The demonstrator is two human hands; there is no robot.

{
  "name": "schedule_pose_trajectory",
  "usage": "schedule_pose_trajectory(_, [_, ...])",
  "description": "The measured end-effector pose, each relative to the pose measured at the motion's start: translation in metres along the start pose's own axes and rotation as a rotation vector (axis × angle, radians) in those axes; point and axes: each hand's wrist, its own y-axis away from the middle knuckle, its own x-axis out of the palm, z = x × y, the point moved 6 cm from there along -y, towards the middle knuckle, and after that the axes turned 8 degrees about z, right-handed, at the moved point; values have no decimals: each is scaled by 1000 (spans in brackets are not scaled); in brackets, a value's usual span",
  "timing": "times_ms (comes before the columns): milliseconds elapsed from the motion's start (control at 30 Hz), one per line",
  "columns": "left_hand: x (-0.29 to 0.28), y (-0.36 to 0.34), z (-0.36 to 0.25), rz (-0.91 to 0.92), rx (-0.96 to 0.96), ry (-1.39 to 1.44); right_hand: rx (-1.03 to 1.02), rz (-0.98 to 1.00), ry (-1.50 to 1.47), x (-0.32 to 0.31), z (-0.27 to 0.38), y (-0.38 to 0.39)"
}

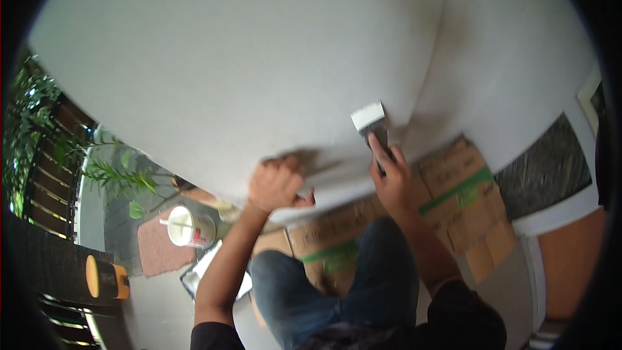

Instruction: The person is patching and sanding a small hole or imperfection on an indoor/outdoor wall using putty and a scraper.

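My right hand [392,178] grips a putty knife [369,116] by its dark handle, with the index finger stretched along it toward the blade. The broad, pale blade points up at the white wall [259,58]; whether its edge touches the surface I cannot tell. Lower and to the left, my left hand [277,185] is held close to the wall. Its fingers are curled in and its thumb sticks out to the side, with nothing visible in it. The hand is slightly blurred and casts a shadow on the wall.
Flattened cardboard [453,175] covers the floor along the wall. On the left stand a white bucket [192,228] with a stick in it, a tray [188,282], a reddish mat [162,246], a yellow-and-black container [107,277] and a green plant [126,178].
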Motion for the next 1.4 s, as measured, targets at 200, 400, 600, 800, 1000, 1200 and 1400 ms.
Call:
schedule_pose_trajectory(200, [-7,5,-4,-117,-25,-173,-193,-151,39,-61,95,-114])
schedule_pose_trajectory(400, [-16,-14,6,150,-259,-242,-171,-120,253,-123,173,-173])
schedule_pose_trajectory(600, [-139,-124,71,107,-323,-321,-224,-167,167,-108,152,-135])
schedule_pose_trajectory(800, [-277,-254,131,-311,-329,-532,-128,-94,-144,-28,90,-10])
schedule_pose_trajectory(1000, [-279,-269,130,-318,-353,-590,192,1,-238,9,36,67])
schedule_pose_trajectory(1200, [-270,-270,124,-270,-349,-631,317,195,-411,19,32,100])
schedule_pose_trajectory(1400, [-163,-215,46,276,-11,-526,173,269,-223,118,0,187])
